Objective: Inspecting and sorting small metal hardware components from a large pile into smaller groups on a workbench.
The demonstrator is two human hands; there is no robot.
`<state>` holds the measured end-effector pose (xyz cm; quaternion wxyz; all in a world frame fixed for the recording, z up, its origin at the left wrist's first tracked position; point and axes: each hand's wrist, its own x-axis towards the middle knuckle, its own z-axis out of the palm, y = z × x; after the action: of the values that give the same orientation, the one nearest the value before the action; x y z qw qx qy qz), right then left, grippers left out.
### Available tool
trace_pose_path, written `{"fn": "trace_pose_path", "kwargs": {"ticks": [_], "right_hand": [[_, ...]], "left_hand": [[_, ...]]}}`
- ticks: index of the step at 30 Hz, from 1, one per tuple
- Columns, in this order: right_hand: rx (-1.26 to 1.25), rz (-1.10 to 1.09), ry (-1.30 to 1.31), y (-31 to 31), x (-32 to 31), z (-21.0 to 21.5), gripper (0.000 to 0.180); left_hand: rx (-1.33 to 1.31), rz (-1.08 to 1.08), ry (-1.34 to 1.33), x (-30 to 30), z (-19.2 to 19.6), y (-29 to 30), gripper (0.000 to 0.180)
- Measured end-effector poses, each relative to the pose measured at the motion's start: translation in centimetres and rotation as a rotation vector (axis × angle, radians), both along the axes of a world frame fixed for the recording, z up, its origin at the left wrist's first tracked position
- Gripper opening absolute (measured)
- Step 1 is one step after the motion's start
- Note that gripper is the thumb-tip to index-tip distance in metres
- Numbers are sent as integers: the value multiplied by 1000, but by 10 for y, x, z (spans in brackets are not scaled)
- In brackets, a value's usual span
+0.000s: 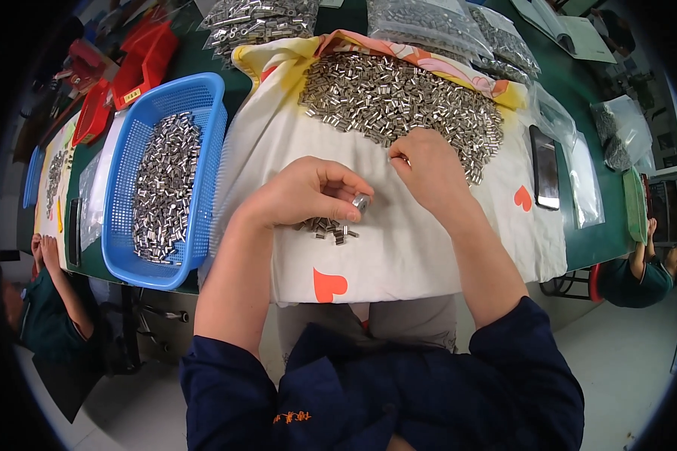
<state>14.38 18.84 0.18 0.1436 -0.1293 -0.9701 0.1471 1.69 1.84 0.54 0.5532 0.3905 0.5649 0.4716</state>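
Observation:
My left hand (297,194) is closed, its thumb and forefinger pinching a small shiny metal sleeve (361,201); whether more lie in the curled palm is hidden. Beneath this hand a few loose metal sleeves (338,234) rest on the white cloth (399,259). To the right, my right hand (432,169) hovers by the near edge of a big spread pile of metal sleeves (399,90). Its thumb and fingers are pressed together, with a faint glint at the tips too small to name.
A blue plastic basket (113,218) of metal parts stands at left, beside red bins (139,64). Bags of metal parts (429,22) line the far side. A phone (544,169) lies at right. Other people (643,274) sit at both sides.

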Motion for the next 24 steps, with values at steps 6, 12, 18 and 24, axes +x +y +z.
{"fn": "trace_pose_path", "kwargs": {"ticks": [6,12,18,24], "right_hand": [[-719,-33,53,-17,-2,27,8],[-721,130,208,-29,0,21,8],[-603,131,220,-32,0,17,5],[-305,153,353,-35,-1,6,5]], "left_hand": [[105,291,-163,-8,-8,-1,35],[163,338,-133,-4,-6,6,34],[146,320,-57,-4,-10,5,32],[107,391,34,1,-7,9,31]]}}
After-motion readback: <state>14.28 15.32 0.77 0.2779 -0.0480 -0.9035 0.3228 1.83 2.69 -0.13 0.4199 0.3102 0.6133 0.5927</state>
